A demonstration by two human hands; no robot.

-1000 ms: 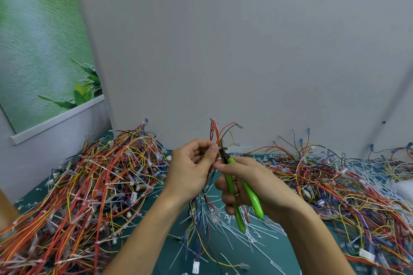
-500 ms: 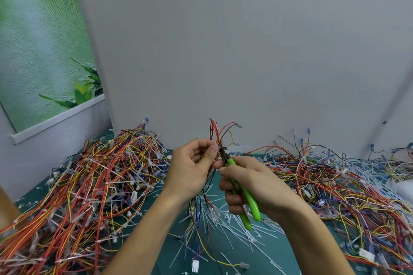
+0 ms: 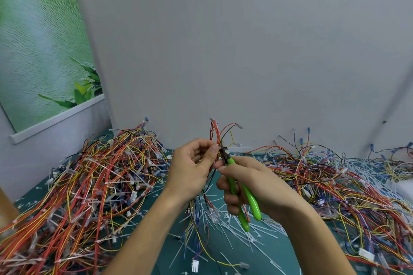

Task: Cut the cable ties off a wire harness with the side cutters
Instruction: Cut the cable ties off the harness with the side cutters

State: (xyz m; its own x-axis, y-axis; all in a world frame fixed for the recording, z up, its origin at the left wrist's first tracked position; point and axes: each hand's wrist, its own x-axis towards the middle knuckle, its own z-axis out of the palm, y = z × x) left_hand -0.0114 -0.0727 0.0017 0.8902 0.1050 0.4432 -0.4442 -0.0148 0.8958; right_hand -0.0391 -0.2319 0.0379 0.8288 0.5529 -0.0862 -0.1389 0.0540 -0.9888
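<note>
My left hand [image 3: 192, 169] pinches a thin wire harness [image 3: 215, 131] of red, yellow and black wires and holds it upright above the green table. Its loose ends fan out above my fingers, and its lower part hangs down to a white connector [image 3: 194, 265]. My right hand [image 3: 252, 185] grips the green-handled side cutters [image 3: 242, 198]. Their dark jaws [image 3: 223, 153] sit against the harness right beside my left thumb. Whether a cable tie lies in the jaws is hidden.
A big heap of tied harnesses [image 3: 78, 185] fills the left of the green table [image 3: 169, 250]. Another tangle of wires [image 3: 348, 185] covers the right. Cut white cable ties [image 3: 243, 232] litter the mat below my hands. A grey wall stands close behind.
The cutter handles closed tighter half a second ago and now stand a little apart again. Both hands stay in place at the harness.
</note>
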